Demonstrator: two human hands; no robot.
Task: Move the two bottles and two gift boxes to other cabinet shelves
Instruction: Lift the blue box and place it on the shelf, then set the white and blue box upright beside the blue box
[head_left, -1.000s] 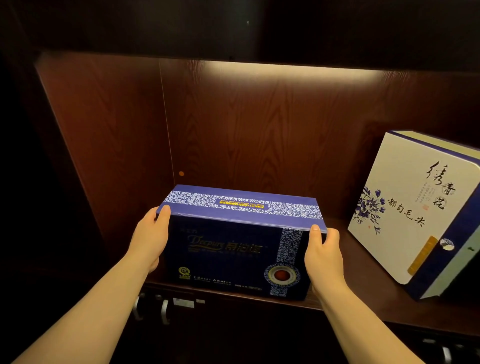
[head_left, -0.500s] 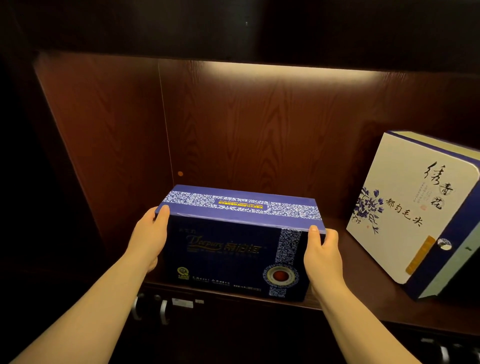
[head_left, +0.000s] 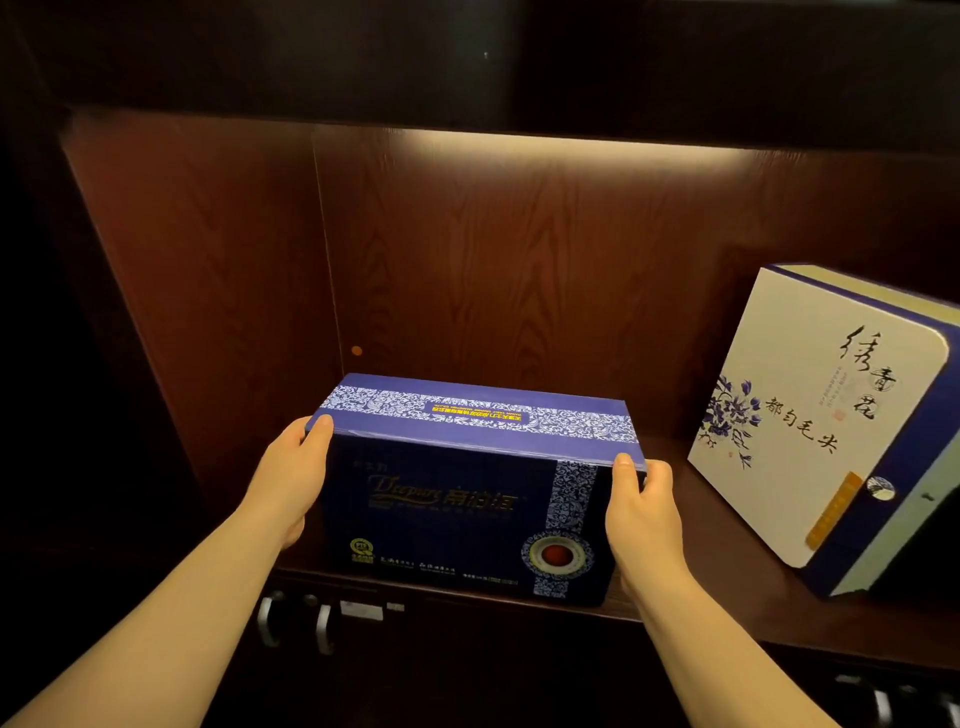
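Observation:
A dark blue gift box with a white floral band stands at the front edge of a lit wooden shelf. My left hand presses against its left end and my right hand against its right end, so both hands grip it. A second gift box, white with blue flowers and black calligraphy, leans tilted on the same shelf to the right, apart from the blue one. No bottles are in view.
The shelf has a wooden back wall and a left side wall, lit by a strip under the shelf above. Below the shelf edge are cabinet doors with metal handles. The surroundings are dark.
Almost nothing has moved. Both hands stay on the blue box's ends, and the view has shifted very slightly.

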